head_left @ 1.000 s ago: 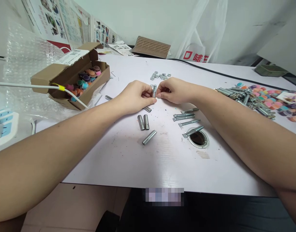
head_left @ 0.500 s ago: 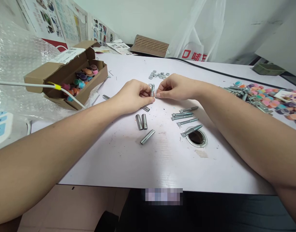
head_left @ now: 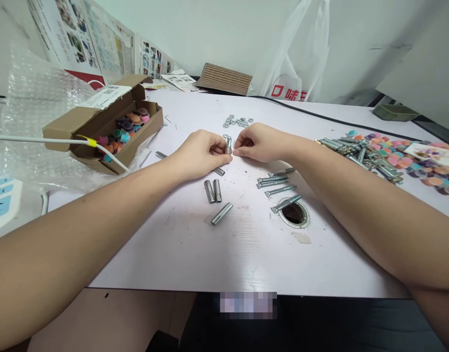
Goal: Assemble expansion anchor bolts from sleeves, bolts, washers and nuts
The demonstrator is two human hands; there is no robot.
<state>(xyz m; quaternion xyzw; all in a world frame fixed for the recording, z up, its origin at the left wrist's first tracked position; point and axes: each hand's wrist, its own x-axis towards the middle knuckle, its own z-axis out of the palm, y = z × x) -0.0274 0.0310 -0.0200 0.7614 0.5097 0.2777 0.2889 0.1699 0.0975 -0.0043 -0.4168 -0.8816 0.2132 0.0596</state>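
Observation:
My left hand is closed around a shiny metal bolt that stands upright between its thumb and fingers. Just to the right, my right hand has its thumb and fingertips pinched together; whatever they hold is too small to make out. Silver metal sleeves lie nearer me, one of them partly under my left hand. Below my right hand, several bolts with flared ends lie side by side. Small nuts are gathered on the table just beyond both hands.
An open cardboard box of coloured caps stands at left, with bubble wrap and a white cable beside it. A pile of metal bolts and loose coloured caps lie right. The table has a round hole.
The whole view has shifted slightly, so the table things sit a little lower and further left. Both hands keep nearly the same pose, the bolt still in my left hand.

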